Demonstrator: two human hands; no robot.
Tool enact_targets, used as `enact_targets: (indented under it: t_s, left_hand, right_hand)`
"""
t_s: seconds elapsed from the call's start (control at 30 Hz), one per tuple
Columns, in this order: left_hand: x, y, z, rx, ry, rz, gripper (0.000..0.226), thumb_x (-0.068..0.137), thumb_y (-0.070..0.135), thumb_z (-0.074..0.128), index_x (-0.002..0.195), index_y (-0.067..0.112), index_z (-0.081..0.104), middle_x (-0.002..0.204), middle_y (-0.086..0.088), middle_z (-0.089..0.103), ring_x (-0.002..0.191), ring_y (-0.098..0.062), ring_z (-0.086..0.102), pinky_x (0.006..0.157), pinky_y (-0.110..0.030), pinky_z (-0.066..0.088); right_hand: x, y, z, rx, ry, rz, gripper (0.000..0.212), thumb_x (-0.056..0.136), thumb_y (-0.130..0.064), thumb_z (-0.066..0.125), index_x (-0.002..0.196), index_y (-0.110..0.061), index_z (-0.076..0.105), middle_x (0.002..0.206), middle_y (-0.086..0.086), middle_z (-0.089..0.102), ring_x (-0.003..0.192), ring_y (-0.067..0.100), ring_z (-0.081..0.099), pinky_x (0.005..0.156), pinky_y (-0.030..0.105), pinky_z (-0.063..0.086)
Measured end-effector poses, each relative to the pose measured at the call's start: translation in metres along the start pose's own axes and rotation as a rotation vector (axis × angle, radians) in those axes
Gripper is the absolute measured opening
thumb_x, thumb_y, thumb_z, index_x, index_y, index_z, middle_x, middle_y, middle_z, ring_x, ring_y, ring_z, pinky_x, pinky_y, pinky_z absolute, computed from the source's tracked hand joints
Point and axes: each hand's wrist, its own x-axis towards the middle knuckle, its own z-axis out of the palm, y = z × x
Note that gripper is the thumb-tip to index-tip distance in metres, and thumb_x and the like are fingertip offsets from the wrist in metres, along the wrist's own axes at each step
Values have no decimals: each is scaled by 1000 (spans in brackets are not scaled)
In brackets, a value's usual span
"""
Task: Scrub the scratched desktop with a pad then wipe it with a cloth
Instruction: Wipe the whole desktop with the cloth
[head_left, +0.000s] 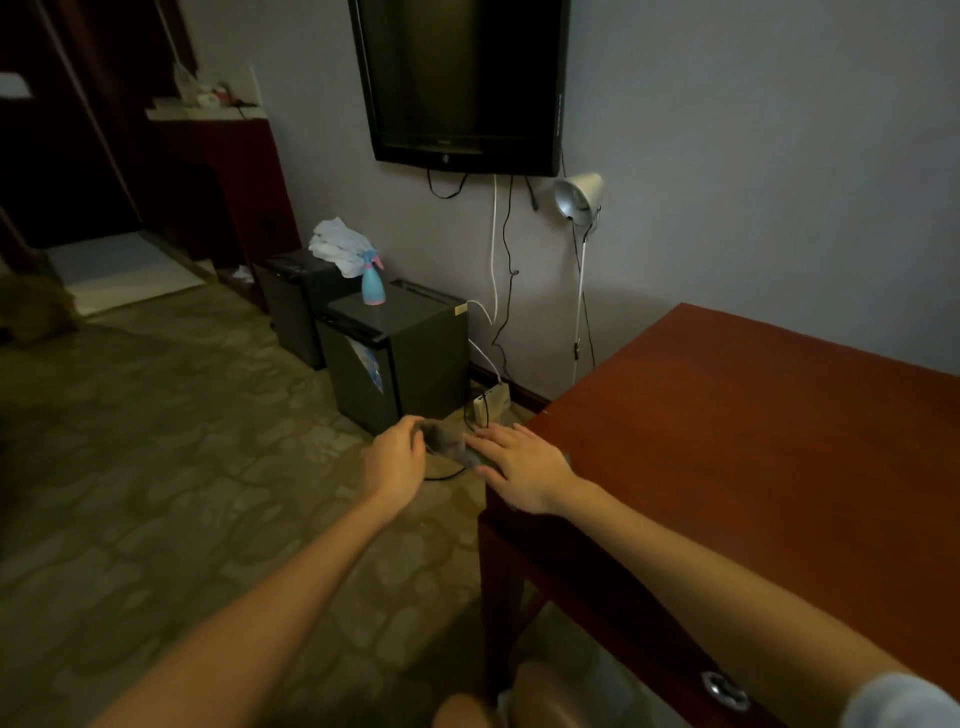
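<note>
Pad (451, 442), a dark grey floppy piece, hangs in the air just off the near left corner of the desk (753, 441), stretched between the person's 2 hands; whether it is really the scrubbing pad or the cloth is hard to tell in this dim light. From the 1 head view, the left hand (396, 457) is curled shut, pinching the far left end of it between thumb and fingers. The right hand (522, 467) lies flat and spread, fingers (493, 434) extended over the pad's right end and the desk edge, pressing or steadying it rather than closing around it. Its long axis runs roughly left to right, tilting down toward the right hand, so 1 end points out over the carpet and the other toward the desktop. It sags and folds, so I judge it light, soft and limp, not slippery and in no way fragile; it would be best taken flat under the palm, or bunched in the fingers at its middle, before rubbing the wood. The red-brown desktop looks bare. Beyond, a blue spray bottle (373, 283) and crumpled white cloths (340, 244) sit on 2 small dark cabinets by the wall.
</note>
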Motion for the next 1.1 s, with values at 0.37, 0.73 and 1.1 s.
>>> enact_targets:
  t_s: [0.37, 0.73, 1.1]
  left_hand:
    - [-2, 8, -1, 43, 18, 235, 33, 101, 17, 41, 132, 15, 51, 124, -3, 56, 110, -16, 56, 89, -25, 45]
    - [-9, 31, 0, 82, -23, 308, 33, 101, 14, 40, 132, 12, 51, 123, -7, 56, 109, -22, 57, 91, -38, 49]
    - [-11, 34, -1, 94, -27, 302, 32, 101, 14, 40, 131, 13, 52, 122, -5, 58, 109, -18, 58, 92, -35, 49]
  right_hand:
    - [-39, 42, -21, 170, 104, 163, 55, 98, -35, 47, 148, -22, 29, 149, 1, 39, 138, 19, 31, 111, 30, 25]
    - [-25, 44, -41, 746, 263, 316, 54, 81, 0, 68, 129, -20, 55, 121, -3, 57, 122, 19, 51, 96, 25, 41]
    - [-44, 31, -15, 48, 128, 121, 53, 100, -27, 39, 149, -14, 26, 155, 4, 29, 143, 18, 24, 115, 27, 17]
